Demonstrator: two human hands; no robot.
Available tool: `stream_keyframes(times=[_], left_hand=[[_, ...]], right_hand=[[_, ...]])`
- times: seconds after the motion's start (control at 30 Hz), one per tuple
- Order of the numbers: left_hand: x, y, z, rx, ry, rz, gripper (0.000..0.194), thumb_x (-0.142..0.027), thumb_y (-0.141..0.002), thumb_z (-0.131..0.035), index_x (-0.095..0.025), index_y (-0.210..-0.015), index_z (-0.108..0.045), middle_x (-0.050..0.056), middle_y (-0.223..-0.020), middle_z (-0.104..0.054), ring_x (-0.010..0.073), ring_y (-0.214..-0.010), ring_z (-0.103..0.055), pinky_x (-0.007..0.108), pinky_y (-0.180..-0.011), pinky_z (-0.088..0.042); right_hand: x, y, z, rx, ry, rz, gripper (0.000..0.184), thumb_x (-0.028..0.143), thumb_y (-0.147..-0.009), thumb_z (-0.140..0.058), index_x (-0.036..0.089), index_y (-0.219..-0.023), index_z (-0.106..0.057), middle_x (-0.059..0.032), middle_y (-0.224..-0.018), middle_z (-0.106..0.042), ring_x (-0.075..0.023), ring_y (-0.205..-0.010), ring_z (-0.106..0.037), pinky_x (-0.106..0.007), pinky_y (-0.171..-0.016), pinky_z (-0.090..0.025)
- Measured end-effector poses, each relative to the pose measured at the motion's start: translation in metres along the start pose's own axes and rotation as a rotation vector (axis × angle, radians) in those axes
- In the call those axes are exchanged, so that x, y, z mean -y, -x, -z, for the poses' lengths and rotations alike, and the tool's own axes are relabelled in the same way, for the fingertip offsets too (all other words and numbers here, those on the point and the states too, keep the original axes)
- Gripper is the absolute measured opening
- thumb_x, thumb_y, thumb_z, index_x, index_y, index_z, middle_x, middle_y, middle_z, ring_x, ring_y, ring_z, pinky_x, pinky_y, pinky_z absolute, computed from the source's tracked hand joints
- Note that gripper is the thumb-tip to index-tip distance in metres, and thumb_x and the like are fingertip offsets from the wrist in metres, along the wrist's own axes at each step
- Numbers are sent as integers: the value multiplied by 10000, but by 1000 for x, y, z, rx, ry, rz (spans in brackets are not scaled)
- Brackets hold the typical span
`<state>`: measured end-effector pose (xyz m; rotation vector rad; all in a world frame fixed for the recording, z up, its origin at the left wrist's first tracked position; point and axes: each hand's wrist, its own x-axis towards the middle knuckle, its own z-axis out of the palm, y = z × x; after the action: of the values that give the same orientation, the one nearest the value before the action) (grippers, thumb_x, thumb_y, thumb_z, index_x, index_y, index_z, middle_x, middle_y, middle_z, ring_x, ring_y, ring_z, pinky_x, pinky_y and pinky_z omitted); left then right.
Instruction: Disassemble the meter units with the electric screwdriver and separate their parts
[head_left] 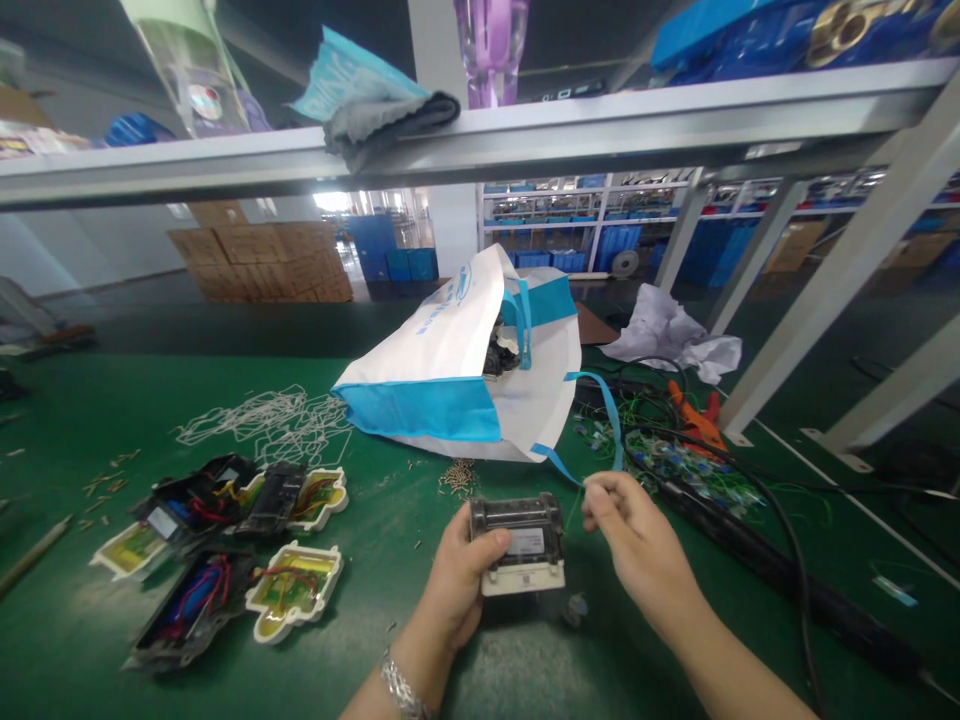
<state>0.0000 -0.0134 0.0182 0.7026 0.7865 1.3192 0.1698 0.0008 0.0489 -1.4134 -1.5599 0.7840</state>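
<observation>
My left hand [459,575] is closed round the left side of a boxy device [517,545] with a dark see-through casing, a pale label and a white lower edge. The thumb lies across its front. Just right of the device, my right hand [626,525] pinches a thin green wire [574,505] that runs down toward the casing. A small clear piece [576,608] shows below the device, too blurred to name. Behind both hands a white and blue bag [442,350] lies on its side, its mouth facing right with dark parts inside. One blue strap [611,410] reaches close to my right fingertips.
On the left lie opened black housings [199,600] with batteries and wires, white-rimmed circuit boards [296,590] and tangled white wires [281,425]. Small screws [457,478] sit before the bag. Rightward are green wire scraps [697,470], orange-handled pliers [696,415] and a black cable [795,560]. A shelf [570,130] spans overhead.
</observation>
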Motion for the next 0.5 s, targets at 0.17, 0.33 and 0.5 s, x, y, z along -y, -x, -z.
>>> stream_keyframes(times=[0.17,0.33,0.5], left_hand=[[0,-1,2,-50,82,-14,366,-264,-613,-704,-104,-899,-540,77,-802,-649,195,-698,-615,288,-640,-493],[-1,-6,5,-165,137,-42,331,-242,-619,-687,-113,-886,-539,67,-773,-651,188,-677,-621,266,-607,-501],[-27,-19,24,-455,233,-120,254,-215,-678,-591,-151,-920,-547,37,-767,-651,182,-633,-620,295,-538,-518]], right_hand=[[-20,14,-9,425,-140,-67,511,508,-752,-456,140,-1098,-377,-107,-972,-560,-196,-887,-546,-307,-769,-428],[-15,27,-19,518,96,-134,337,426,-809,-279,163,-758,-483,-6,-524,-482,-159,-523,-490,-270,-544,-368],[-23,57,-12,632,474,-94,289,306,-823,-309,176,-633,-484,-61,-667,-567,-177,-634,-529,-263,-575,-350]])
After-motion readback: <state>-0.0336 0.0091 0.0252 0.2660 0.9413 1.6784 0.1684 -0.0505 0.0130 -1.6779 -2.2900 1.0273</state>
